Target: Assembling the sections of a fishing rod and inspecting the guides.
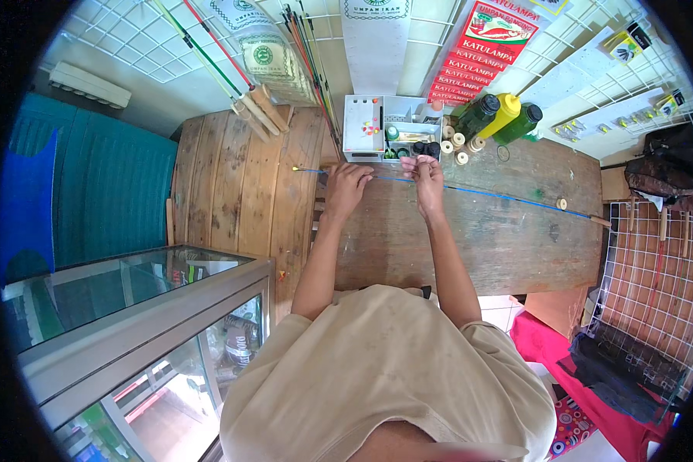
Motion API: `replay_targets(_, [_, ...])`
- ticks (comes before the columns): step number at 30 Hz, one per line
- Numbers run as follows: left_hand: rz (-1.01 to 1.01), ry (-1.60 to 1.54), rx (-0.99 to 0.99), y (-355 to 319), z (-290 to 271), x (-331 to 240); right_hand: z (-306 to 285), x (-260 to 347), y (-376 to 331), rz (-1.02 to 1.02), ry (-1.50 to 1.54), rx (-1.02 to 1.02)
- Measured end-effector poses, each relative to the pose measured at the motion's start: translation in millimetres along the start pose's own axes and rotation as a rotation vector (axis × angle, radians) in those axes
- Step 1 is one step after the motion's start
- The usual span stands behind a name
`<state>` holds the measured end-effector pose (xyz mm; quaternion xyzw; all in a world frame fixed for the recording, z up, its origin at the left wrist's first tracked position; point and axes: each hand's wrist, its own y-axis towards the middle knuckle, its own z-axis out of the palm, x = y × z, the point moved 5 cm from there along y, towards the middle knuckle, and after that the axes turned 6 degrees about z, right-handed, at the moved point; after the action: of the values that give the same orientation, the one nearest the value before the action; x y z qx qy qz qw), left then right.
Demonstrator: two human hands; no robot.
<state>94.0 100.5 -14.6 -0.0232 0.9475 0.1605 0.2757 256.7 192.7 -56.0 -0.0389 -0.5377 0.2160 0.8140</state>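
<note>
Over the rough wooden table (516, 239), the left hand (346, 189) closes on a thin blue rod (485, 192), while the right hand (426, 175) pinches something too small to see.

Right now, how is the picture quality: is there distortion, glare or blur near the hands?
Head view: strong fisheye bending, the table edges curve and the corners are black; even daylight, soft shadows; reflections on the glass cabinet at lower left; the left hand and right hand on the thin blue rod are fairly sharp but small, so the fingers' grip is hard to read.
</note>
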Motion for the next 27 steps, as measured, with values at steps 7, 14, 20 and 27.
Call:
replay_targets(7, [0.034,-0.005,-0.022,-3,-2,12,2,-6,0,-0.011,-0.027,0.035])
replay_targets(14, [0.041,-0.075,-0.005,0,-2,7,2,-11,3,-0.047,-0.093,0.046])
replay_targets(20, [0.075,-0.081,-0.016,-2,0,6,13,-3,-2,-0.130,-0.233,0.084])
replay_targets(27, [0.044,-0.122,0.011,2,-2,3,7,2,1,-0.193,-0.212,0.077])
